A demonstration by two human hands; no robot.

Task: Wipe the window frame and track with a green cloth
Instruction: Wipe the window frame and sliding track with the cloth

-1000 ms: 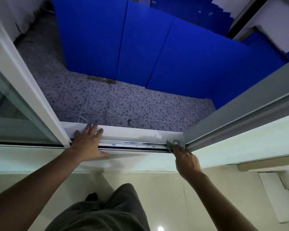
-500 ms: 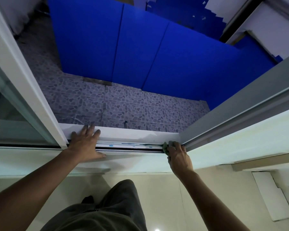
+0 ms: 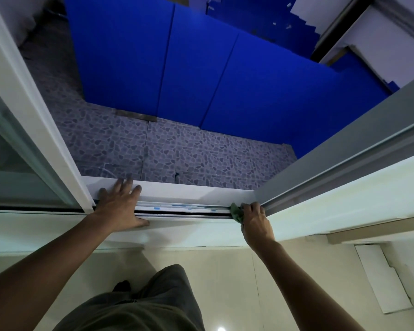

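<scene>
The window is slid open, and its bottom track [image 3: 184, 209] runs left to right between my hands. My right hand [image 3: 256, 222] presses a small bunched green cloth [image 3: 236, 212] into the track at its right end, against the grey frame upright [image 3: 339, 149]. Only the cloth's left edge shows past my fingers. My left hand [image 3: 120, 206] lies flat with fingers spread on the white sill [image 3: 189, 189], beside the white sash frame [image 3: 34, 115] at the left. Blue smears mark the track's middle.
The glass sash [image 3: 7, 168] fills the left side. Beyond the opening, far below, lie a pebble-patterned tiled floor [image 3: 189, 151] and blue panels [image 3: 201, 68]. A cream wall [image 3: 201, 266] drops beneath the sill, with my legs in grey trousers [image 3: 141, 304] in front of it.
My right hand has slid the cloth a little leftward along the track's right end, so more of the cloth shows to the left of my fingers. My left hand stays on the sill.
</scene>
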